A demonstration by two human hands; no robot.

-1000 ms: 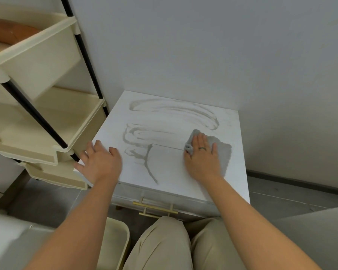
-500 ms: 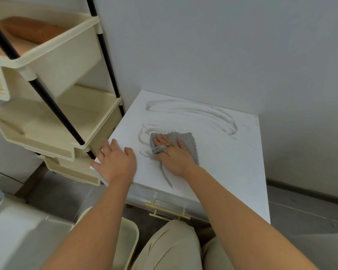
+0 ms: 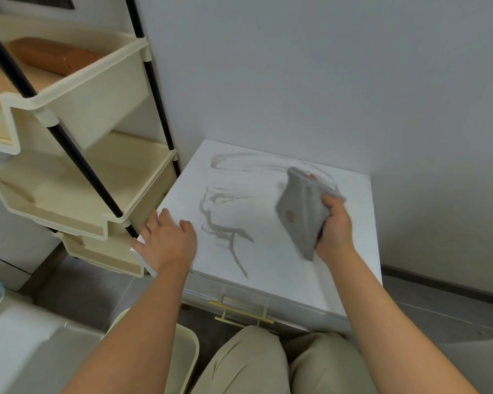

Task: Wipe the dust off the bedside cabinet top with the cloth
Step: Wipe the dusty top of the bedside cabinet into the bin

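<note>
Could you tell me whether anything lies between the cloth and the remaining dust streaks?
Nothing visible does: bare cabinet top lies between the cloth in the right hand and the dust streaks.

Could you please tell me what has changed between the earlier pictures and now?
The right hand, which pressed the cloth flat while sweeping left, now grips it, lifted off the cabinet top, further right. The left hand still rests on the left edge; dust streaks remain.
</note>
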